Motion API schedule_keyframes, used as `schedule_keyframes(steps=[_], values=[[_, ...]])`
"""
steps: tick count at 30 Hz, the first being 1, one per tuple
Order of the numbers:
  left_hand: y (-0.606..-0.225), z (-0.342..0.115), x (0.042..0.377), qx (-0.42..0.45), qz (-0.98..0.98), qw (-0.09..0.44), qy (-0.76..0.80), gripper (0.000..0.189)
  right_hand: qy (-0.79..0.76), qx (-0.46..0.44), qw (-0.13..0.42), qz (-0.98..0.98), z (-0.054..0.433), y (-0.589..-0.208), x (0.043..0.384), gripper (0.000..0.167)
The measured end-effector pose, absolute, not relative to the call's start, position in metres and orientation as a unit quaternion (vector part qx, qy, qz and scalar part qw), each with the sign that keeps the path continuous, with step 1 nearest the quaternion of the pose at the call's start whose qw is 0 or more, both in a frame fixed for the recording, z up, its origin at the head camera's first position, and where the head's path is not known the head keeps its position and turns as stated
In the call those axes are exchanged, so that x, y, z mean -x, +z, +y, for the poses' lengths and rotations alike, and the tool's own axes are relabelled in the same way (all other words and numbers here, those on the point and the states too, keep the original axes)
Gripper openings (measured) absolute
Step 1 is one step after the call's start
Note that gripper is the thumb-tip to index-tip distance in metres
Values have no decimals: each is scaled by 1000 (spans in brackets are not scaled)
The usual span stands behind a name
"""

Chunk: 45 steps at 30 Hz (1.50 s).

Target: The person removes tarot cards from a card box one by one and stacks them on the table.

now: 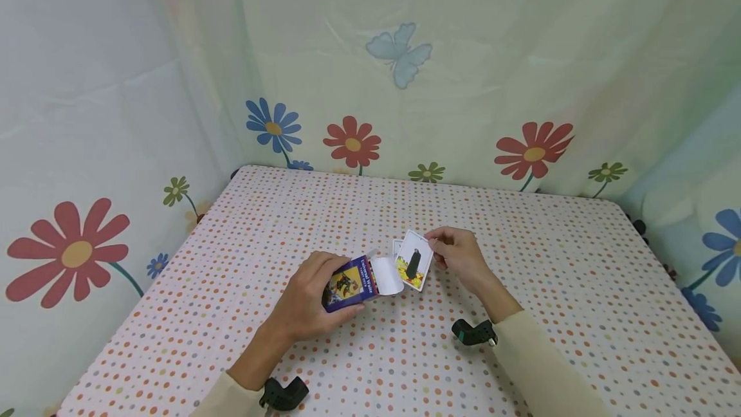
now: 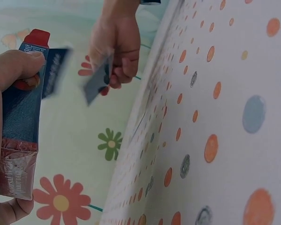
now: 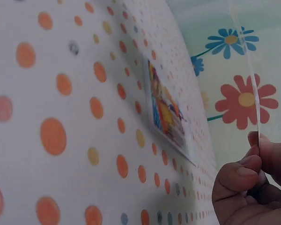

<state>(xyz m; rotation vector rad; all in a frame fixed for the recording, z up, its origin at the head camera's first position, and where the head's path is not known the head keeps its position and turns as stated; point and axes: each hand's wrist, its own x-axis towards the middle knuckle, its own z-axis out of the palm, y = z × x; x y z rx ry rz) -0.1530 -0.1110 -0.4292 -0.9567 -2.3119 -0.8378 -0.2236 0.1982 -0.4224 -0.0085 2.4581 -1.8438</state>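
My left hand point(image 1: 301, 304) grips a purple tarot card box point(image 1: 347, 283) with "Universal Waite" printed on its front. The box's white end flap point(image 1: 386, 275) stands out toward the right. Between thumb and fingers, my right hand point(image 1: 463, 255) pinches one tarot card point(image 1: 414, 261) by its edge, with a dark-cloaked figure on its face. That card appears nearly edge-on in the right wrist view. A second card point(image 3: 166, 110), brightly coloured, lies face up on the table; in the head view the held card mostly covers it.
A white tablecloth point(image 1: 579, 288) with coloured dots covers the table. Curtains with printed flowers and a butterfly point(image 1: 399, 55) hang behind and at both sides. Black devices point(image 1: 285, 394) are strapped at both wrists.
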Motion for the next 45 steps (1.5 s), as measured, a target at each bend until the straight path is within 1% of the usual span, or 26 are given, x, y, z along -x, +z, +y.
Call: schedule_keyframes(steps=[5,12,23,30,39,45], values=[[-431,-111,154,354,-846,252,-308,69,-544,6,38,838,196,-428,232,19],[-432,-109,154,355,-845,254,-309,69,-445,36,19,895,193,-435,244,18],[-431,-111,152,347,-851,246,-309,70,-358,53,26,932,185,-436,258,18],[-433,-111,151,350,-847,253,-311,70,-301,33,12,953,175,-440,262,17],[-431,-111,153,355,-845,254,-309,69,-238,23,32,971,170,-444,270,14],[-430,-110,153,354,-845,252,-312,69,-200,32,33,979,166,-442,272,14]])
